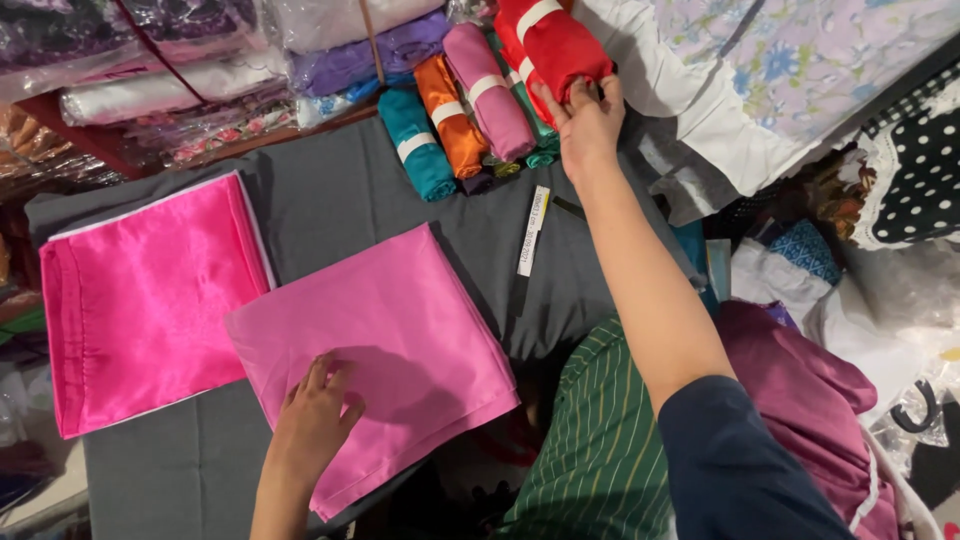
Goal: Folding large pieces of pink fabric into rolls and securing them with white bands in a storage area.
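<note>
My left hand lies flat, fingers apart, on the near corner of a folded pink satin cloth spread on a grey surface. To its left a brighter pink folded cloth lies flat. My right hand reaches far forward and grips the lower end of a red fabric roll with a white band. That roll sits on a row of banded rolls: pink, orange and teal.
Wrapped fabric packs are stacked along the back left. A floral sheet and a polka-dot cloth lie at right. A white label strip rests on the grey surface. Green striped fabric and maroon fabric crowd the near right.
</note>
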